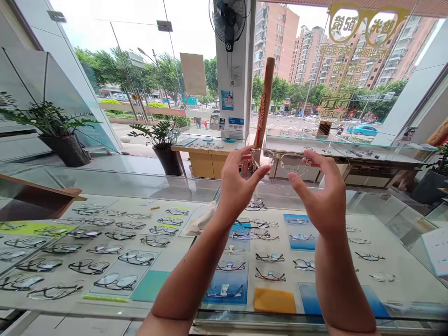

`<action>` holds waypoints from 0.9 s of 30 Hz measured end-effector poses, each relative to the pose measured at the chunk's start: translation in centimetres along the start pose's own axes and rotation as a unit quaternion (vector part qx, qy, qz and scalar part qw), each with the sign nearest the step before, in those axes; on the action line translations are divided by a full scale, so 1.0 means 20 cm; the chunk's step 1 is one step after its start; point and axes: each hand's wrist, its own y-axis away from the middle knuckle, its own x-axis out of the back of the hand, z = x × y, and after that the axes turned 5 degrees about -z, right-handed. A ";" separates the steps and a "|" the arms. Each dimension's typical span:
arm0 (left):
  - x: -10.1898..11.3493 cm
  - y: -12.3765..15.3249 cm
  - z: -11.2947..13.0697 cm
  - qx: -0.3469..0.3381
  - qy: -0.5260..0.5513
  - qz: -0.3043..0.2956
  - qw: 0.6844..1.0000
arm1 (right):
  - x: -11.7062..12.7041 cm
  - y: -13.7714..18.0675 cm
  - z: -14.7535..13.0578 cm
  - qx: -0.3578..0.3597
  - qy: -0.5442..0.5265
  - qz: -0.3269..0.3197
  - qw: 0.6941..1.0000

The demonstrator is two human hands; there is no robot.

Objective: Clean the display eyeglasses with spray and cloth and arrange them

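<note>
A pair of thin-rimmed eyeglasses (263, 158) is held up in the air above the glass counter, its clear lenses facing away from me. My left hand (241, 179) pinches the left side of the frame, thumb below and fingers above. On the other side, my right hand (320, 189) grips the right end between thumb and fingers. Beneath my arms, several rows of eyeglasses (269, 275) lie in the glass display case. A pale cloth (202, 219) lies on the counter left of my left forearm.
More eyeglasses (89, 266) fill the left of the display case (350, 298). An orange-yellow cloth (275, 300) is near the front edge. Beyond stand a wooden counter (203, 163), potted plants (168, 156), a wooden post (266, 93) and a wall fan (229, 21).
</note>
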 end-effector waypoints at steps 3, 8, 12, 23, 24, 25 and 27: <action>0.04 -0.03 -0.02 -0.065 -0.039 -0.034 0.997 | 0.00 0.00 0.00 -0.001 -0.018 -0.002 1.000; 0.09 -0.07 -0.03 -0.183 -0.106 -0.085 0.974 | 0.00 -0.01 0.01 0.010 -0.018 -0.026 0.999; 0.10 -0.07 -0.02 -0.211 -0.112 -0.117 0.964 | -0.02 -0.02 0.03 0.000 -0.015 -0.073 0.997; 0.14 -0.06 0.00 -0.183 -0.060 -0.204 0.960 | 0.00 -0.03 0.04 -0.035 -0.172 -0.210 0.962; 0.15 -0.06 -0.01 -0.180 -0.046 -0.207 0.961 | 0.00 -0.03 0.04 -0.039 -0.182 -0.218 0.958; 0.15 -0.07 -0.01 -0.176 -0.033 -0.208 0.962 | 0.01 -0.03 0.04 -0.044 -0.188 -0.222 0.956; 0.14 -0.07 -0.02 -0.158 -0.011 -0.209 0.965 | 0.01 -0.03 0.05 -0.053 -0.198 -0.226 0.952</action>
